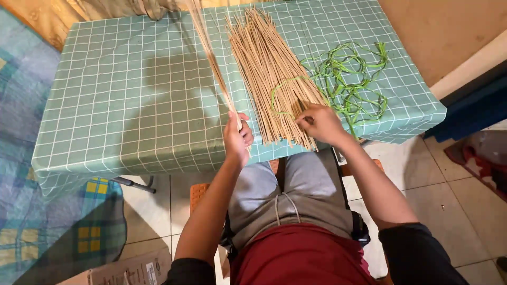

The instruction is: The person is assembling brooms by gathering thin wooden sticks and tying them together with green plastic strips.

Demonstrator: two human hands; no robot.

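The table [132, 105] in its green checked cloth carried a fanned pile of thin tan sticks [269, 74], near ends towards me for easy picking. Green strips [348, 79] lay tangled just right of it. My left hand [236, 138] was closed round a few gathered sticks [211, 58]; my right hand [319, 122] pinched one from the pile.

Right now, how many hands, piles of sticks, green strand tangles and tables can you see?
Hands: 2, the left hand gripping a few thin sticks and the right hand on the pile
Stick pile: 1
Green strand tangle: 1
Table: 1
Total: 5
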